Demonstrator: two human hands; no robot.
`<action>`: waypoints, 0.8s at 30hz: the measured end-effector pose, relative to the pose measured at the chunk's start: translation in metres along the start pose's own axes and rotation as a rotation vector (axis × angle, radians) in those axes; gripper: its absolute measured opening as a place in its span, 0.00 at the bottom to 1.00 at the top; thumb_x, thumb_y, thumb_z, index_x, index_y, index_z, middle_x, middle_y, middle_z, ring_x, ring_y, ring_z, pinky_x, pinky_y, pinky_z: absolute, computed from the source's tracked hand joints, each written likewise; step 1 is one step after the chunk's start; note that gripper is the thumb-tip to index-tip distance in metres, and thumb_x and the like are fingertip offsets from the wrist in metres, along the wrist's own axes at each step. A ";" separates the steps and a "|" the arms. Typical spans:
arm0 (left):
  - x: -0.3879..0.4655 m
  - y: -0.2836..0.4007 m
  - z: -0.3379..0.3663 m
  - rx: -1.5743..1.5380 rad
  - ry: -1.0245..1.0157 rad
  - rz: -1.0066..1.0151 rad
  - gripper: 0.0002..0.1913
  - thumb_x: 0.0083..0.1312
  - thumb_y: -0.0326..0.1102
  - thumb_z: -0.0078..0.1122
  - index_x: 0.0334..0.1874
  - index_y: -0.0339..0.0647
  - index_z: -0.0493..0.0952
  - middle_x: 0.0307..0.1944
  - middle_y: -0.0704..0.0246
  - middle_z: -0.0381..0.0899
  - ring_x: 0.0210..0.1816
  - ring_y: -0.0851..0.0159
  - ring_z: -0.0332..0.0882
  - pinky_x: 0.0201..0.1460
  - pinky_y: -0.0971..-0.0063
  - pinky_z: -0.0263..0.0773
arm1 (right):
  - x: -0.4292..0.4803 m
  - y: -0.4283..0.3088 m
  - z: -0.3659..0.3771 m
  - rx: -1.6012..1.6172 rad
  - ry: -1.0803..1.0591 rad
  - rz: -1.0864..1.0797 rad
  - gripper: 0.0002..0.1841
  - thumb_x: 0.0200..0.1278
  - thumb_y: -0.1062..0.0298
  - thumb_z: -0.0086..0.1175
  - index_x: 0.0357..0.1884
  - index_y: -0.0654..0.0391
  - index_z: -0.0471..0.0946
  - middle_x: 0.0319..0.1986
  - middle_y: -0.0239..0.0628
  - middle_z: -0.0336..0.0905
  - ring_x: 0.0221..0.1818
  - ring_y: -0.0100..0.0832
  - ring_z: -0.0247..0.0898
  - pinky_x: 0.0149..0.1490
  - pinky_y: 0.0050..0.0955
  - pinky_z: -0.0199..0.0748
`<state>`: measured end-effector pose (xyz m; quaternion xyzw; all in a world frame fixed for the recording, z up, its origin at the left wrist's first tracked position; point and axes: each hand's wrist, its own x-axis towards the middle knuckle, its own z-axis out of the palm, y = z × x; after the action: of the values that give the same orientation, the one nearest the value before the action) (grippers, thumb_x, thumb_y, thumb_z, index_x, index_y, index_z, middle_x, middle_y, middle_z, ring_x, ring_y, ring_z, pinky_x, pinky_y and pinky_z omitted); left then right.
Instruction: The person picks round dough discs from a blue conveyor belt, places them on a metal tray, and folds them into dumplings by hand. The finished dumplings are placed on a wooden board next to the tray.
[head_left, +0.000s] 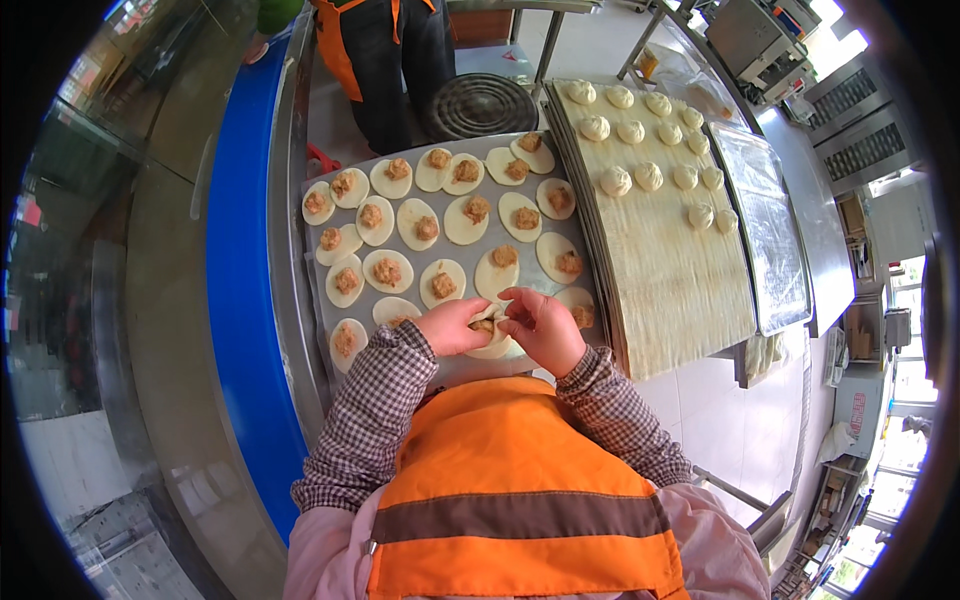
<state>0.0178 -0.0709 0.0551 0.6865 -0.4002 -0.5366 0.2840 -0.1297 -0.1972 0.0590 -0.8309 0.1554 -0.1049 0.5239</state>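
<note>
Between my hands is a partly gathered bun (484, 327), its dough folded up around a meat filling that still shows at the top. My left hand (452, 327) cups it from the left. The thumb and fingers of my right hand (541, 330) pinch the dough edge on the other side. Under and around them, a metal tray (469, 367) carries several flat dough rounds, each topped with a lump of filling. One such dough round (496, 276) lies just beyond my fingers; another (577, 306) is partly covered by my right hand.
Right of the tray, a stack of boards (675, 300) bears several pleated buns (616, 181) towards its far end. Beside it lies a plastic-covered tray (765, 225). A blue strip (244, 300) edges the left side. Beyond the tray are a round black stool (484, 105) and a person in dark trousers (427, 52).
</note>
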 end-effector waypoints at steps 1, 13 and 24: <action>-0.001 0.001 0.000 -0.086 0.011 0.021 0.26 0.61 0.37 0.58 0.62 0.44 0.66 0.38 0.72 0.78 0.28 0.76 0.72 0.28 0.82 0.70 | 0.000 0.002 -0.001 0.085 -0.017 0.068 0.05 0.57 0.74 0.58 0.33 0.62 0.75 0.24 0.40 0.76 0.26 0.35 0.74 0.32 0.31 0.71; -0.002 -0.011 0.028 -0.711 0.322 0.053 0.19 0.66 0.32 0.53 0.58 0.41 0.66 0.27 0.73 0.74 0.20 0.77 0.69 0.15 0.83 0.64 | 0.001 0.006 0.005 0.224 0.056 0.126 0.05 0.57 0.74 0.58 0.34 0.62 0.75 0.24 0.41 0.77 0.24 0.35 0.76 0.28 0.29 0.70; -0.002 -0.011 0.024 -0.593 0.205 0.055 0.21 0.67 0.30 0.47 0.62 0.41 0.63 0.46 0.67 0.74 0.37 0.72 0.78 0.25 0.79 0.77 | -0.002 0.010 0.005 -0.055 0.127 -0.014 0.09 0.54 0.72 0.60 0.36 0.62 0.76 0.27 0.44 0.77 0.26 0.40 0.75 0.31 0.31 0.72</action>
<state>-0.0028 -0.0624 0.0412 0.6131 -0.2141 -0.5501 0.5250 -0.1318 -0.1964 0.0481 -0.8377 0.1854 -0.1567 0.4892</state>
